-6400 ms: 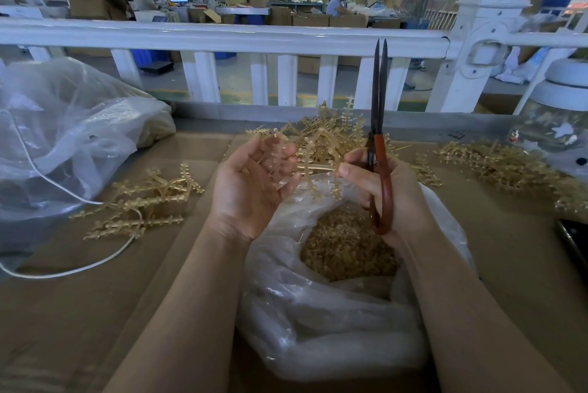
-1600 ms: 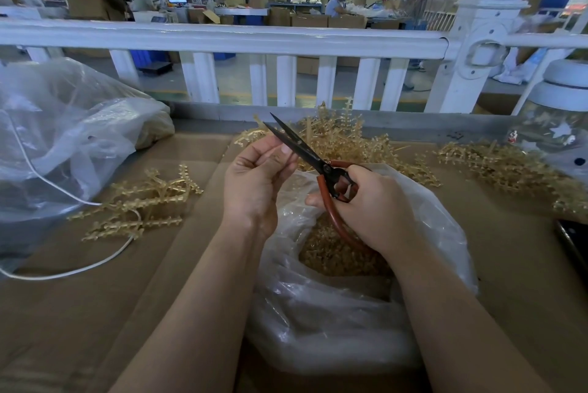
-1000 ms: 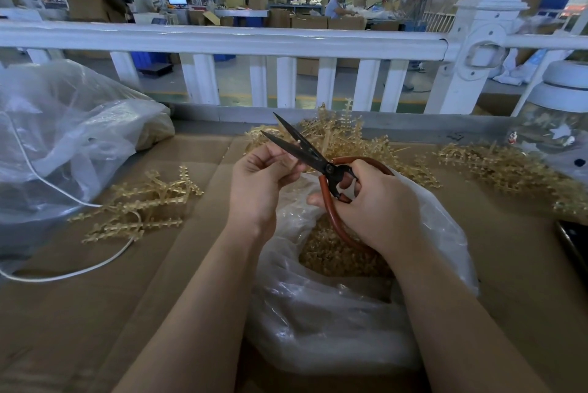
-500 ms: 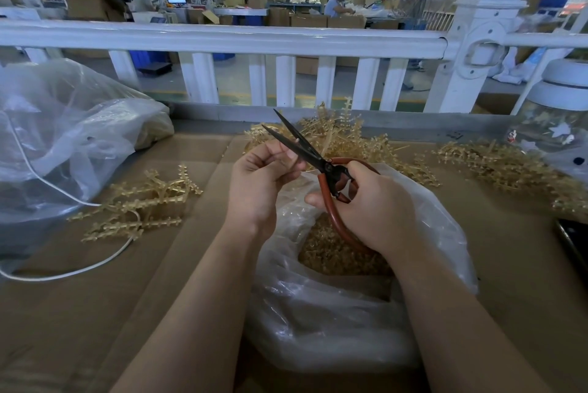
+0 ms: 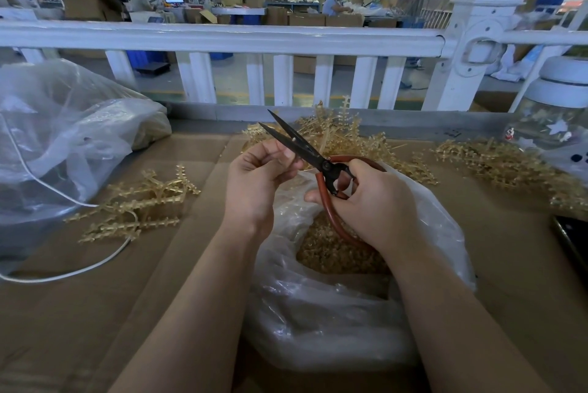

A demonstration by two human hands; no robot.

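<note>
Scissors [image 5: 305,148], upright seconds ago, now slant from the right hand [image 5: 372,201], curled round their red handles, up-left toward the far edge of the table [image 5: 95,313], blades parted. Left hand [image 5: 257,179] pinches a piece, hidden by its fingertips, at the blades, above the open bag [image 5: 334,322] of clippings.

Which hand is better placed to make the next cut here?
Right, probably. The right hand grips the scissors, blades open at a small piece that the left hand pinches over the bag; it only has to close them.

scissors [image 5: 313,155] handle half hidden; dark slab [image 5: 572,241] cut by edge.
</note>
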